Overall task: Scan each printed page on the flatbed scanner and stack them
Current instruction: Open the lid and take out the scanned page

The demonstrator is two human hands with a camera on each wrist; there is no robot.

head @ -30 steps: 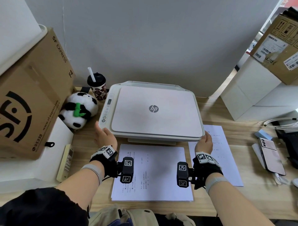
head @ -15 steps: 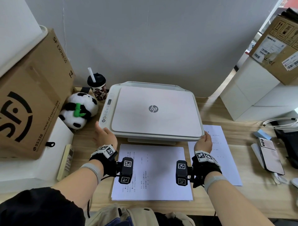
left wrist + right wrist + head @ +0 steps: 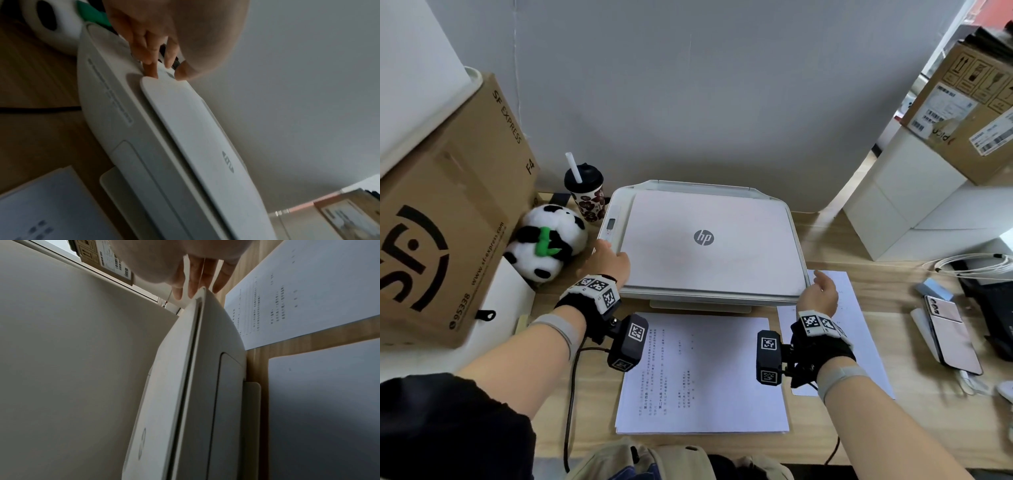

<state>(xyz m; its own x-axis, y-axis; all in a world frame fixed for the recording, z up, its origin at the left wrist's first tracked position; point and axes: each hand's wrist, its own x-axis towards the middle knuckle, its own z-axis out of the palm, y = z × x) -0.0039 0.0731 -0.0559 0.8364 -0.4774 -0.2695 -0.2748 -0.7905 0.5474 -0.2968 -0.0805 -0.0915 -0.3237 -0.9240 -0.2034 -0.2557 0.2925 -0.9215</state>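
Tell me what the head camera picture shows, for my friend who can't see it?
A person's left hand reaches to the button strip of a white scanner whose lid is down, while the right hand hovers by its front right corner. Printed pages lie on the wooden desk in front.

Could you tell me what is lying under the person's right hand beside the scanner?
A printed page lies on the desk beneath the right hand; whether more pages lie under it cannot be seen.
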